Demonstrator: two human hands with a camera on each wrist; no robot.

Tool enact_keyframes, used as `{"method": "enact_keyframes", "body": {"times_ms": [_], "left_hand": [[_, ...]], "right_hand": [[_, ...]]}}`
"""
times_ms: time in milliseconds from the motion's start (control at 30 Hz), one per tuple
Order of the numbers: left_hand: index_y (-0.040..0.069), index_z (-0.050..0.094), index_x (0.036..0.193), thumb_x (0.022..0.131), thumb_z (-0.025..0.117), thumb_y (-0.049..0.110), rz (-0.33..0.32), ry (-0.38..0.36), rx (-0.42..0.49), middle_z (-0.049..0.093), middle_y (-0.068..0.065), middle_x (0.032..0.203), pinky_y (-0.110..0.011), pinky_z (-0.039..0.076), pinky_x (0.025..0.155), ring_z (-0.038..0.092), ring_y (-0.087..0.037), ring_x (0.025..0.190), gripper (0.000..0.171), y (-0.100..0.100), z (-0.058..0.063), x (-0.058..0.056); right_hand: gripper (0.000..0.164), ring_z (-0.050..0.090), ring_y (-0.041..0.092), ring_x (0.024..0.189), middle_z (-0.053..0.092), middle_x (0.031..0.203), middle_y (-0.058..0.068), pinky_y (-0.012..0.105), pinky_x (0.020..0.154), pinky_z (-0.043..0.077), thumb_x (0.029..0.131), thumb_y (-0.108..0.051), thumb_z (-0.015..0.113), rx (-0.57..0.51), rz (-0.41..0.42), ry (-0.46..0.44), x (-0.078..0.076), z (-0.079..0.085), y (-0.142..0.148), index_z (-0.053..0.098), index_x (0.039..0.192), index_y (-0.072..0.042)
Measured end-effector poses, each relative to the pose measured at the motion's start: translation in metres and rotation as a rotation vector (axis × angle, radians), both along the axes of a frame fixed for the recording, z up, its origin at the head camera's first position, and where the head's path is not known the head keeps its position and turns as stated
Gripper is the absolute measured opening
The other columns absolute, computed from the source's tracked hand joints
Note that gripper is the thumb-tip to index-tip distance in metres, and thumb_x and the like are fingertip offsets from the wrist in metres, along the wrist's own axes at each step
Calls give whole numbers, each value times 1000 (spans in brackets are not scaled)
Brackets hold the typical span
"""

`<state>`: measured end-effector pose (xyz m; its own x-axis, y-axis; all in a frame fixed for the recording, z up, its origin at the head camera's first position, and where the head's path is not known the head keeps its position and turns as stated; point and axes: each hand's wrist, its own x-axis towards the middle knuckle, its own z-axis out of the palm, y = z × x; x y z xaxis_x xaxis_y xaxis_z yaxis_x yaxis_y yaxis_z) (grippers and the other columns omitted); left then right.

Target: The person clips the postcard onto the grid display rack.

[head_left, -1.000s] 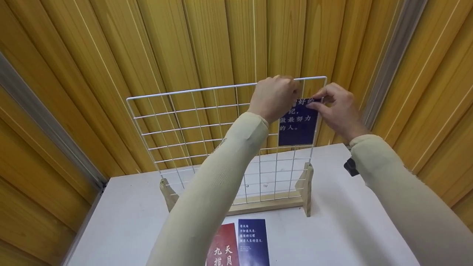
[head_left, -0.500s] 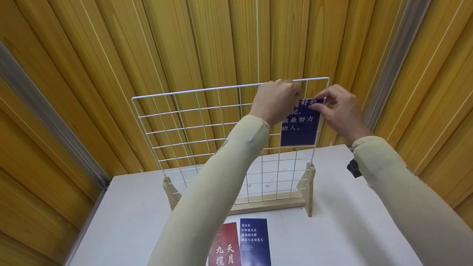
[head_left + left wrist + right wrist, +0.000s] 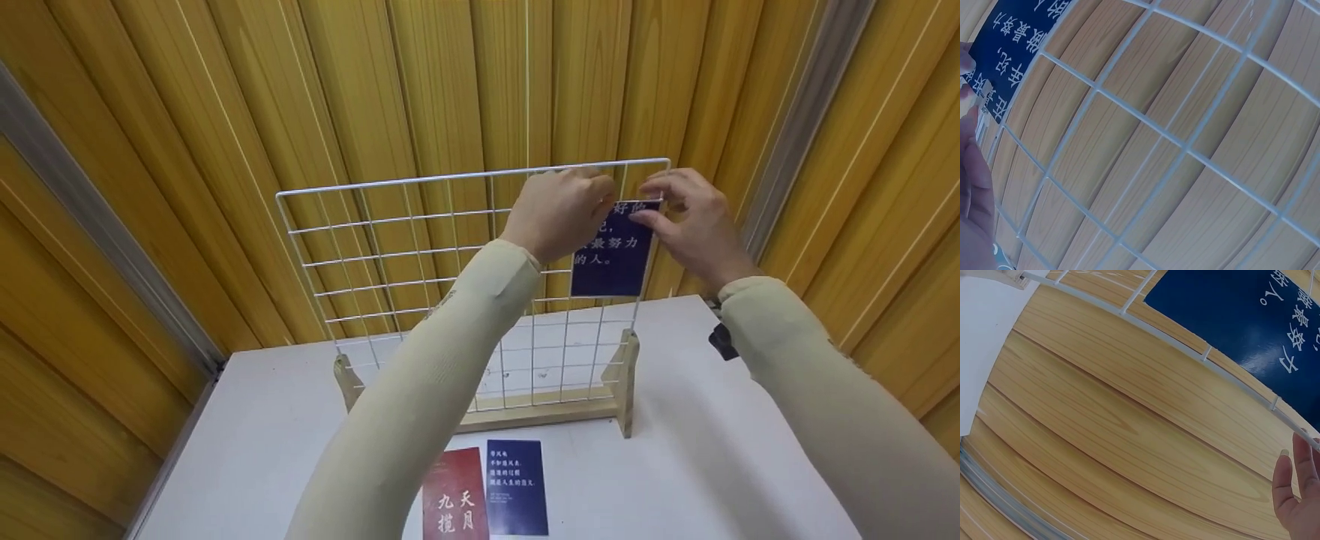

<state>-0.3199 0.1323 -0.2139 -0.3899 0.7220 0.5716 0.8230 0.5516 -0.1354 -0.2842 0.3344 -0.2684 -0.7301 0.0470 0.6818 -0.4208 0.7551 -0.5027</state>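
Note:
A dark blue card (image 3: 611, 259) with white characters lies upright against the upper right of a white wire grid (image 3: 420, 246). At its top edge, my left hand (image 3: 564, 210) has curled fingers around a small clear clip (image 3: 983, 94), visible in the left wrist view. The back of that hand hides the clip and the card's upper left in the head view. My right hand (image 3: 691, 217) pinches the card's upper right corner, by the grid's side wire. Part of this hand (image 3: 1300, 495) shows in the right wrist view, with fingertips at the side wire.
The grid stands in a wooden base (image 3: 544, 412) on a white table (image 3: 697, 420). A red card (image 3: 456, 495) and another blue card (image 3: 519, 502) lie in front, the red one partly behind my left sleeve. Behind the table rises a wood-patterned wall (image 3: 450, 82).
My left hand has shifted slightly down over the card's upper left, covering more of its characters. The right hand keeps its place at the corner. The head view has shifted a little.

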Motion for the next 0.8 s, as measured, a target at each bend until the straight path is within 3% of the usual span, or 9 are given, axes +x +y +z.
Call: {"method": "enact_keyframes", "body": {"times_ms": [233, 467, 633, 800], "left_hand": [[17, 71, 122, 102, 53, 19, -17, 3, -13, 68, 0, 110, -20, 52, 67, 66, -10, 77, 27, -7, -3, 4], [9, 73, 106, 99, 54, 11, -90, 65, 46, 67, -3, 107, -21, 51, 60, 64, -12, 69, 20, -22, -12, 2], [8, 73, 102, 96, 57, 8, -151, 106, 120, 66, -5, 105, -21, 48, 55, 63, -12, 65, 17, -38, -31, 1], [8, 73, 98, 94, 61, 9, -187, 122, 207, 64, -5, 102, -21, 47, 52, 62, -12, 63, 12, -53, -59, -2]], "right_hand": [[59, 43, 32, 128, 32, 150, 9, 27, 93, 45, 83, -18, 81, -23, 11, -15, 5, -1, 10, 56, 136, -9], [92, 31, 37, 139, 18, 158, 9, 57, 103, 38, 78, -23, 86, -5, 41, -33, 9, -6, 22, 34, 154, -20], [109, 16, 43, 145, 5, 163, 9, 68, 106, 23, 73, -27, 90, 25, 45, -68, 9, -16, 28, 21, 158, -25], [114, 8, 42, 146, 0, 163, 11, 71, 106, 17, 69, -24, 92, 50, 47, -32, 11, -27, 31, 21, 158, -21]]}}
